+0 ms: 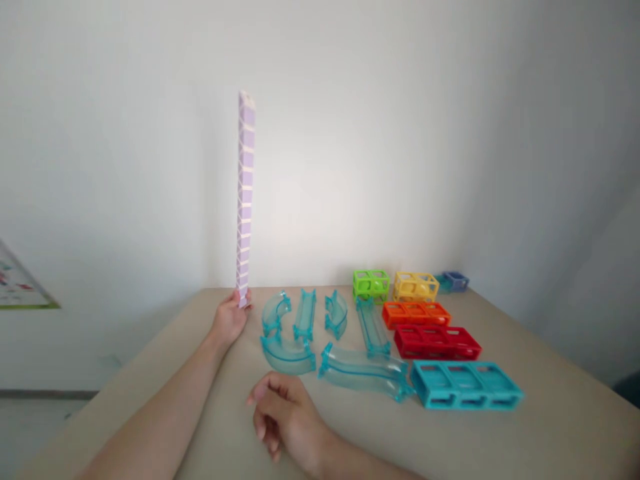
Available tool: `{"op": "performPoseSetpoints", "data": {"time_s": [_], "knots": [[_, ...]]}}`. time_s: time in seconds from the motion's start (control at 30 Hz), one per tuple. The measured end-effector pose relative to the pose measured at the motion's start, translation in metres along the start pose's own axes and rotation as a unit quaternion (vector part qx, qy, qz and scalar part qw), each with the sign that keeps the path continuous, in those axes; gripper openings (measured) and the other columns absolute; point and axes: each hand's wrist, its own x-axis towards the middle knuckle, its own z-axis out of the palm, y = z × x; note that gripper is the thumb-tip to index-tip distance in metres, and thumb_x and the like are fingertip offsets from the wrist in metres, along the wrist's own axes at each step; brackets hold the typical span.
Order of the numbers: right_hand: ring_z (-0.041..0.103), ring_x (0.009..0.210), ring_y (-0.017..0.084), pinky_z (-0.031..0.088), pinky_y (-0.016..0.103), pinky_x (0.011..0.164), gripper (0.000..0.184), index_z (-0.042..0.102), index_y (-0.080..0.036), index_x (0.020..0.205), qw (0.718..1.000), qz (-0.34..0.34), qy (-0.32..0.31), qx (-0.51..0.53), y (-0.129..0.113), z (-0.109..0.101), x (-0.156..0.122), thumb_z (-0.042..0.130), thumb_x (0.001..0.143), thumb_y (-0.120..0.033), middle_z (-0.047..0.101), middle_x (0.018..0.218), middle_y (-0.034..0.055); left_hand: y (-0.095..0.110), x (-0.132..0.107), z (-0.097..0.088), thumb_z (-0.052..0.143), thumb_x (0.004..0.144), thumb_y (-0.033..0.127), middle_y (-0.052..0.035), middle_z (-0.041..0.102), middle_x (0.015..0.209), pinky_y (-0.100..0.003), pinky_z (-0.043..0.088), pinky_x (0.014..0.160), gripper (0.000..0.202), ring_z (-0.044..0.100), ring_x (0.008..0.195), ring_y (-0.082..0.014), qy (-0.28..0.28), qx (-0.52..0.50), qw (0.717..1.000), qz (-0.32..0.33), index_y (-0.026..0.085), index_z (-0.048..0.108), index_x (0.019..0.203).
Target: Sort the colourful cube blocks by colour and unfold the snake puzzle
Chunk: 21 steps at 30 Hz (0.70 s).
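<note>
In my left hand (pixel 232 319) is the base of a tall, thin lilac column (pixel 245 193), banded with pale lines. It stands almost upright at the table's far left, the fingers closed round its bottom end. My right hand (pixel 287 417) hovers over or rests on the near middle of the table, fingers loosely curled and partly apart, with nothing visible in them. Closest to it are a curved clear-teal track piece (pixel 289 353) and a wavy clear-teal track piece (pixel 365 372).
More clear-teal track pieces (pixel 305 315) lie mid-table. Rightward are open-frame blocks: green (pixel 371 285), yellow (pixel 416 287), orange (pixel 416 315), red (pixel 437 343), teal (pixel 467 385) and dark blue (pixel 457 281). A pale wall (pixel 320 133) stands behind the beige table (pixel 220 427).
</note>
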Motion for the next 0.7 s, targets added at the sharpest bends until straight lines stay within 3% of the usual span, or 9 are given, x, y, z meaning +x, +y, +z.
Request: {"op": "performPoseSetpoints", "data": {"time_s": [0.13, 0.27, 0.4, 0.6, 0.7], "knots": [[0.039, 0.030, 0.007, 0.032, 0.018, 0.031, 0.049, 0.056, -0.013, 0.087, 0.999, -0.002, -0.023, 0.039, -0.001, -0.002, 0.000, 0.056, 0.074, -0.061, 0.053, 0.048, -0.0045, 0.018, -0.040, 0.002, 0.057, 0.079, 0.033, -0.0026, 0.049, 0.067, -0.030, 0.048, 0.061, 0.018, 0.049, 0.060, -0.0140, -0.024, -0.083, 0.996, -0.017, 0.015, 0.063, 0.079], [0.045, 0.035, 0.009, 0.039, 0.020, 0.034, 0.051, 0.054, -0.014, 0.095, 0.995, 0.020, -0.047, 0.082, -0.004, -0.001, -0.003, 0.051, 0.079, -0.061, 0.059, 0.055, -0.0010, 0.023, -0.061, 0.005, 0.054, 0.081, 0.030, -0.0008, 0.041, 0.062, -0.030, 0.046, 0.057, 0.018, 0.044, 0.055, -0.0137, -0.041, -0.179, 0.982, -0.048, 0.015, 0.064, 0.080], [0.051, 0.041, 0.012, 0.044, 0.024, 0.037, 0.060, 0.051, -0.015, 0.100, 0.990, 0.048, -0.076, 0.106, -0.004, -0.002, -0.003, 0.040, 0.081, -0.070, 0.062, 0.062, 0.0028, 0.024, -0.061, 0.007, 0.053, 0.081, 0.025, 0.0009, 0.036, 0.059, -0.026, 0.040, 0.051, 0.016, 0.039, 0.051, -0.0121, -0.045, -0.266, 0.960, -0.074, 0.015, 0.065, 0.083], [0.059, 0.050, 0.016, 0.049, 0.030, 0.045, 0.069, 0.048, -0.016, 0.110, 0.980, 0.073, -0.114, 0.143, -0.004, -0.004, -0.002, 0.027, 0.083, -0.076, 0.067, 0.072, 0.0077, 0.028, -0.058, 0.010, 0.053, 0.080, 0.022, 0.0012, 0.036, 0.058, -0.026, 0.038, 0.050, 0.011, 0.040, 0.049, -0.0119, -0.032, -0.258, 0.964, -0.056, 0.019, 0.063, 0.079], [0.064, 0.057, 0.020, 0.051, 0.035, 0.051, 0.076, 0.045, -0.016, 0.115, 0.972, 0.076, -0.132, 0.177, -0.007, -0.004, -0.003, 0.024, 0.080, -0.081, 0.068, 0.079, 0.0103, 0.027, -0.056, 0.010, 0.051, 0.082, 0.026, 0.0022, 0.034, 0.053, -0.025, 0.037, 0.047, 0.015, 0.039, 0.045, -0.0113, 0.008, -0.210, 0.976, -0.059, 0.017, 0.061, 0.074]]}}
